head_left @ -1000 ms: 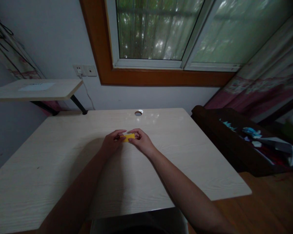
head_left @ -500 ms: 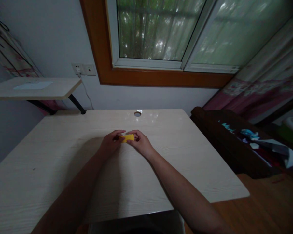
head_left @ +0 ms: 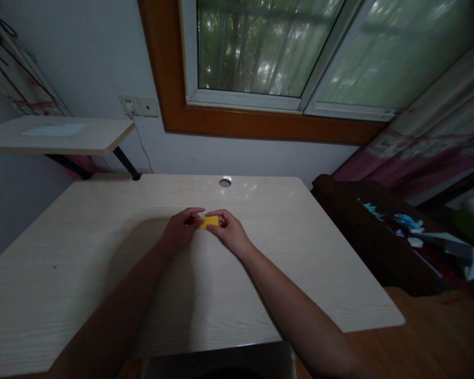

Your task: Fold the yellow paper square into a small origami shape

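Observation:
A small yellow piece of paper [head_left: 209, 221] is pinched between both my hands just above the pale wooden desk [head_left: 102, 252]. My left hand [head_left: 179, 230] grips its left end with curled fingers. My right hand [head_left: 229, 231] grips its right end, thumb and fingertips pressed together on it. Most of the paper is hidden by my fingers, so its exact shape cannot be made out.
A round cable hole [head_left: 225, 182] sits near the desk's far edge. A raised side shelf [head_left: 59, 135] stands at the left, below a wall socket [head_left: 138, 106]. A dark wooden box [head_left: 387, 231] with small items lies to the right. A window is behind.
Both hands have stayed together on the yellow paper with only small finger shifts. The view has drifted slightly.

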`<state>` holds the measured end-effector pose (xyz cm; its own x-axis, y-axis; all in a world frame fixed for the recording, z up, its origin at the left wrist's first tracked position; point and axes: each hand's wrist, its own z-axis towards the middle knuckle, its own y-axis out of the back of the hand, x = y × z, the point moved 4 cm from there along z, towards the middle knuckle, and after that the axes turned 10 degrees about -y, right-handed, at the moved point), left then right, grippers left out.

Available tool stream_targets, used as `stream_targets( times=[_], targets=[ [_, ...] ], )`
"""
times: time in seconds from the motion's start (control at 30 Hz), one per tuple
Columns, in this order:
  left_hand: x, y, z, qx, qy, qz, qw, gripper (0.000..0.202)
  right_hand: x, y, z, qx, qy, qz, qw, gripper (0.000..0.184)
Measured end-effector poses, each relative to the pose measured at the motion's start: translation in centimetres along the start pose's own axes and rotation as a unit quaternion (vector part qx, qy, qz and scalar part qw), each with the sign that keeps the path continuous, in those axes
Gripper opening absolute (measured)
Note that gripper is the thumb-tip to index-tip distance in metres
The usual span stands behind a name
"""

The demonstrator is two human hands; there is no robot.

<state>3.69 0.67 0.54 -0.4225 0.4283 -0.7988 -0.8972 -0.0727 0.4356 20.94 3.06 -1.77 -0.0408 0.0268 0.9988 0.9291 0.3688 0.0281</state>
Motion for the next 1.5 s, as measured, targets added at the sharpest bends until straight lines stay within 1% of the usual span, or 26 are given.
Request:
stream_targets(
  times=[0.37,0.63,0.8,1.07,1.13,1.27,1.33,1.5],
  targets=[
    [0.1,-0.14,0.06,0.005,0.007,-0.008,1.0,0.034,-0.43,0.09,0.12,-0.033,-0.001,-0.029,0.999,0.036],
    [-0.06,-0.08,0.08,0.014,0.011,-0.002,1.0,0.033,-0.18,0.0,0.09,-0.028,0.005,-0.014,0.999,0.033],
    [-0.13,-0.08,0.18,0.008,0.016,-0.003,1.0,0.034,-0.22,0.04,0.09,-0.027,0.003,-0.015,1.0,0.032],
    [-0.25,-0.03,0.16,0.014,0.017,0.016,1.0,0.035,-0.39,0.15,0.11,-0.039,0.0,-0.035,0.999,0.033],
    [-0.28,0.02,0.17,0.017,0.012,0.022,1.0,0.033,-0.29,0.15,0.06,-0.039,-0.001,-0.033,0.999,0.033],
    [-0.54,0.1,0.27,0.029,-0.028,0.056,0.998,0.024,-0.06,0.13,-0.03,-0.035,-0.005,-0.026,0.999,0.032],
    [-0.64,0.12,0.32,0.033,-0.041,0.072,0.996,0.023,0.01,0.14,-0.04,-0.035,-0.005,-0.028,0.999,0.033],
    [-0.61,0.07,0.34,0.036,-0.043,0.068,0.996,0.023,-0.08,0.18,0.03,-0.034,-0.004,-0.023,0.999,0.035]
  ],
)
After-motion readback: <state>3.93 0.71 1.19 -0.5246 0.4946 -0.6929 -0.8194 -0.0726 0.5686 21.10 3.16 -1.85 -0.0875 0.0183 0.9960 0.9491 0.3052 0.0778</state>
